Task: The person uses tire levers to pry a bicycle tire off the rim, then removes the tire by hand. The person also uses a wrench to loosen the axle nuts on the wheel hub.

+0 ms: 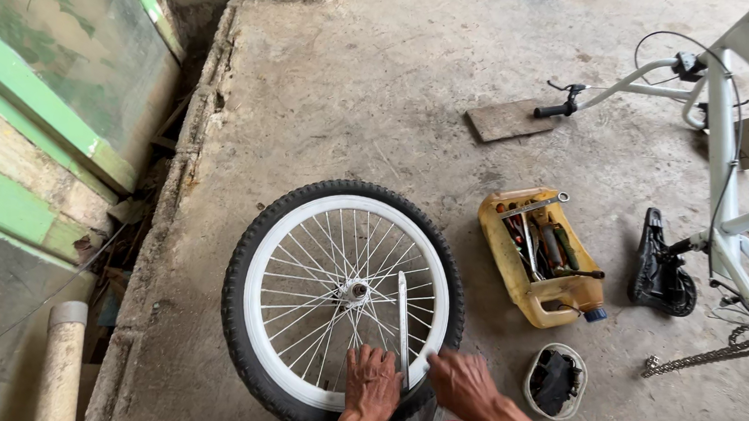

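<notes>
Pressing flat on the near rim of the wheel, the left hand and right hand pinch nothing; bare concrete floor opens beyond, a yellow tool container right.

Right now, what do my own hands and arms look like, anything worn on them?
Both are bare: the left hand and right hand show no gloves, rings or watch, and the forearms carry no sleeves as far as the frame shows. Fingers are uncovered.
</notes>
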